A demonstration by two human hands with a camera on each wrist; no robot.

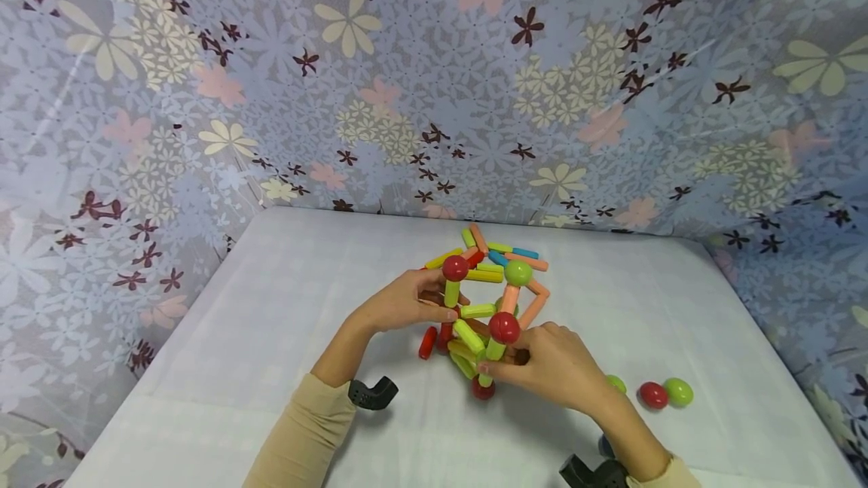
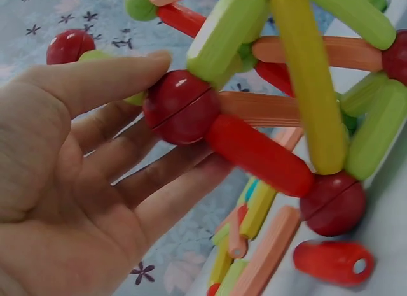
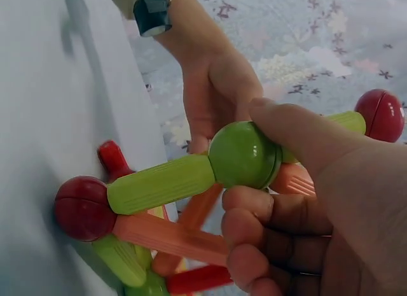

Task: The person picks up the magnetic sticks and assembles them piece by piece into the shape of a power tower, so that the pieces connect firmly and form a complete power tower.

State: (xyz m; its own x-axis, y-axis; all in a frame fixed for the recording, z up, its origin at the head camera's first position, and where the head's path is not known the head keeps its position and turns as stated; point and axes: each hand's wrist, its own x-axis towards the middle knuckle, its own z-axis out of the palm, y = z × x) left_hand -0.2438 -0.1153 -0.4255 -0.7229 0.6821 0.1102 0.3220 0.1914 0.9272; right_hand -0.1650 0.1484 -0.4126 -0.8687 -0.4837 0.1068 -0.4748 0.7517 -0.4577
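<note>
A frame of coloured magnetic sticks and balls stands on the white table, with a yellow-green stick and a red ball facing me. My left hand is at its left side. In the left wrist view, its thumb and fingers hold a red ball joined to a red stick. My right hand is at the near right corner. In the right wrist view, its thumb and curled index finger pinch a green ball with a green stick running down to a lower red ball.
Behind the frame lie several loose sticks, among them an orange stick and a blue stick. A short red stick lies left of the frame. Loose red and green balls sit at the right. Floral cloth hangs behind the table.
</note>
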